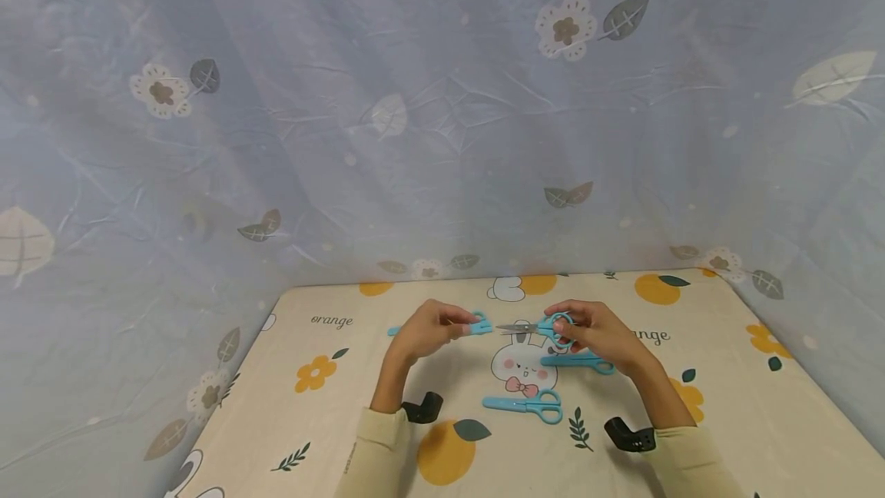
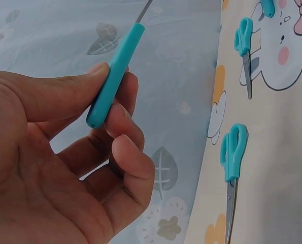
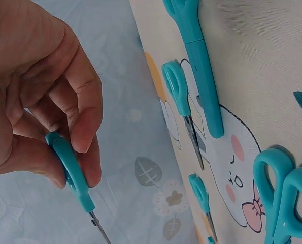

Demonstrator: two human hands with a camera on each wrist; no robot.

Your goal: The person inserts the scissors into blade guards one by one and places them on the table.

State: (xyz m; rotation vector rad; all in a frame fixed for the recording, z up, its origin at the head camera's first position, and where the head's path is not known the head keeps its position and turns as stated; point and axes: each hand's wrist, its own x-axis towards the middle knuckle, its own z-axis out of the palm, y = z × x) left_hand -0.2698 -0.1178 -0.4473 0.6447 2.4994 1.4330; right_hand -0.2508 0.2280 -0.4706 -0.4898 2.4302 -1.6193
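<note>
In the left wrist view, my left hand (image 1: pixel 432 329) pinches a light-blue blade cover (image 2: pixel 115 76) between thumb and fingers. My right hand (image 1: pixel 591 329) grips a pair of scissors (image 3: pixel 72 170) by its blue handles, blades pointing left. A metal blade (image 2: pixel 146 10) shows right at the cover's mouth. On the cloth behind the hands lie two bare-bladed scissors: one pair (image 3: pixel 176 86) by the printed rabbit's ear, the other (image 3: pixel 199 192) farther left and partly hidden by my left hand in the head view.
Two covered scissors lie nearer me: one (image 1: pixel 577 361) below the right hand, one (image 1: pixel 525 404) below the rabbit print. A blue piece (image 1: pixel 394 330) shows left of the left hand. The patterned tablecloth (image 1: pixel 270 406) meets a grey-blue hanging sheet (image 1: pixel 442 175) behind.
</note>
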